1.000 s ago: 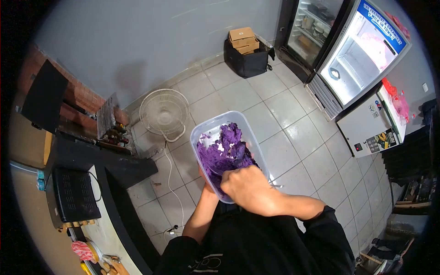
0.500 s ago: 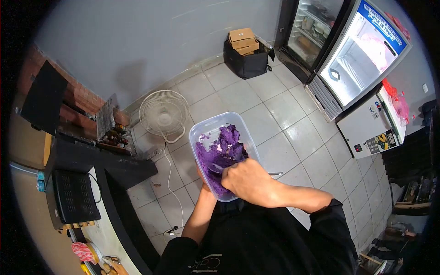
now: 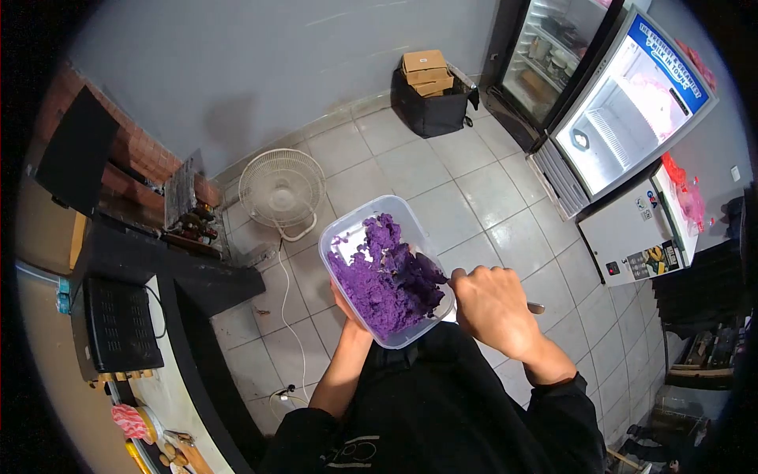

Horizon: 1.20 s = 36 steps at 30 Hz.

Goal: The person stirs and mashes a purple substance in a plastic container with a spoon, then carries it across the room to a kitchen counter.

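Observation:
A clear plastic container point(image 3: 332, 235) is held up in front of my body, tilted. Inside lies crumbly purple mash point(image 3: 387, 288), heaped toward the right and lower side. My left hand point(image 3: 345, 306) grips the container from its lower left side, with most of the fingers hidden underneath. My right hand point(image 3: 496, 310) is closed around a metal spoon point(image 3: 536, 308), whose handle end sticks out on the right. Its head, apparently coated in mash, is at the container's right rim; its exact shape is hard to see.
A white fan point(image 3: 282, 189) stands on the tiled floor, its cord running toward me. A black bag with cardboard boxes point(image 3: 426, 73) is by the wall. Display fridges point(image 3: 624, 110) and a white chest freezer point(image 3: 632, 229) are at right. A counter with a black oven point(image 3: 122, 325) is at left.
My right hand has moved right with the spoon, from over the mash to beyond the container's right rim. More of the mash shows. My left hand still holds the container.

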### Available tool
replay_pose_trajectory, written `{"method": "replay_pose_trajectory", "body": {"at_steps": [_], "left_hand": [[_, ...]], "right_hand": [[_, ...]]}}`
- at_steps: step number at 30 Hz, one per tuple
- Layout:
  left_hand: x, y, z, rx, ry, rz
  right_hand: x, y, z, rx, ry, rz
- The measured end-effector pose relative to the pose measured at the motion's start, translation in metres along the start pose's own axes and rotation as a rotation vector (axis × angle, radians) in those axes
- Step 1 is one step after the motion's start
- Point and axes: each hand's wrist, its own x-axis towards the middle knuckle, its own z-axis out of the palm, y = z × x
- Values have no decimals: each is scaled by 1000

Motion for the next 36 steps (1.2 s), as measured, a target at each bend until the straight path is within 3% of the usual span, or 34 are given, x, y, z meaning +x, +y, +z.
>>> {"method": "replay_pose_trajectory", "body": {"at_steps": [9, 18, 27, 31, 36], "left_hand": [[1, -9, 5, -48, -5, -23], [-3, -5, 0, -33, 42, 26], [-5, -5, -2, -29, 32, 27], [-6, -3, -2, -30, 18, 27], [-7, 1, -5, -16, 25, 39]], "right_hand": [[19, -15, 24, 65, -40, 51], [26, -11, 41, 253, 153, -72], [16, -14, 15, 162, 106, -123], [-3, -11, 4, 36, -17, -60], [4, -16, 29, 129, 21, -124]]}}
